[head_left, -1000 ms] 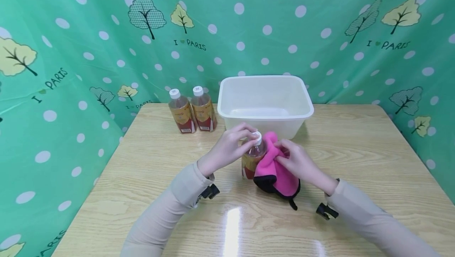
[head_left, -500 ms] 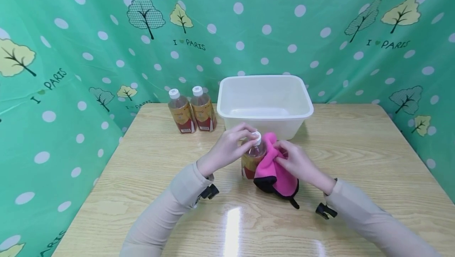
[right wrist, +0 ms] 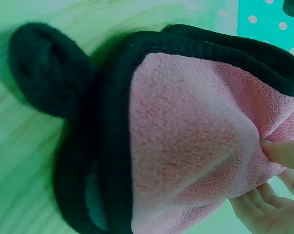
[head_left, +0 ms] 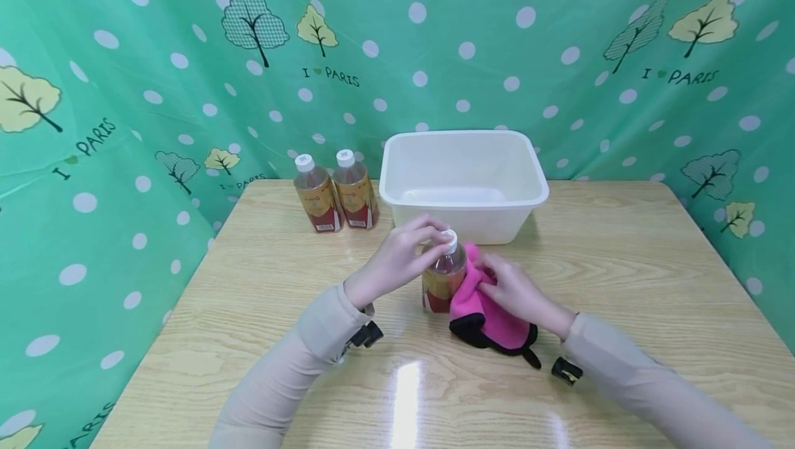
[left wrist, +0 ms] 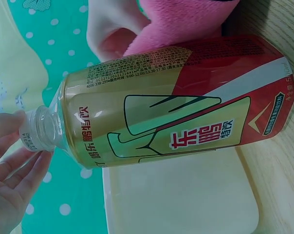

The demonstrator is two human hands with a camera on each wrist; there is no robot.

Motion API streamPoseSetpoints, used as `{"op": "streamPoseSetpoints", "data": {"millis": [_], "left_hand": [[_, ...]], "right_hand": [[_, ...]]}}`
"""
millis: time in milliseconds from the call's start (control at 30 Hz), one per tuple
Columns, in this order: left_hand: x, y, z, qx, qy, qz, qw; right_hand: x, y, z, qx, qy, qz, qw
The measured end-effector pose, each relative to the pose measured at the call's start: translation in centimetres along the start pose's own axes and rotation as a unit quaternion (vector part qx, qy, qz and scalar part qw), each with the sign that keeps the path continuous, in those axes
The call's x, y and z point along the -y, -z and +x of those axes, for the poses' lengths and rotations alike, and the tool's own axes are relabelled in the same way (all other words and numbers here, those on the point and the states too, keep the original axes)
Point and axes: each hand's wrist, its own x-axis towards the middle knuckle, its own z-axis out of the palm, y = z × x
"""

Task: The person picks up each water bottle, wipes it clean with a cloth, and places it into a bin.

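A drink bottle (head_left: 444, 279) with a gold and red label stands upright on the table. My left hand (head_left: 406, 256) pinches its white cap (left wrist: 37, 128) between thumb and fingers. Against the bottle's right side lies a pink cloth (head_left: 491, 316) with black edging and a black loop. The top of this cloth is bunched in my right hand (head_left: 518, 289), thumb on one side and fingers on the other. In the right wrist view the cloth (right wrist: 195, 131) hangs in folds from the pinch.
Behind the bottle stands a white plastic tub (head_left: 462, 218), nothing visible inside. Two more capped bottles, a left one (head_left: 319, 204) and a right one (head_left: 357, 197), stand left of the tub. A green patterned curtain (head_left: 435, 42) hangs along the wooden table's (head_left: 261, 311) back and left edges.
My right hand has shifted a little right and down with the pink cloth, showing more of the bottle's label. My left hand stays on the cap.
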Motion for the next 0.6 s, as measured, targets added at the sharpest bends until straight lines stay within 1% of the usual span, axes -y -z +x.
{"op": "streamPoseSetpoints", "data": {"millis": [100, 333, 600], "left_hand": [[-0.1, 0.0, 0.0, 0.001, 0.002, -0.002, 1.0000], [-0.1, 0.1, 0.0, 0.001, 0.003, -0.004, 1.0000], [-0.1, 0.1, 0.0, 0.002, 0.004, -0.004, 1.0000]], "right_hand": [[-0.4, -0.3, 0.0, 0.009, -0.001, -0.005, 1.000], [-1.0, -0.9, 0.1, 0.031, 0.002, 0.007, 1.000], [-1.4, -1.4, -0.2, 0.034, -0.002, -0.001, 0.999]]}}
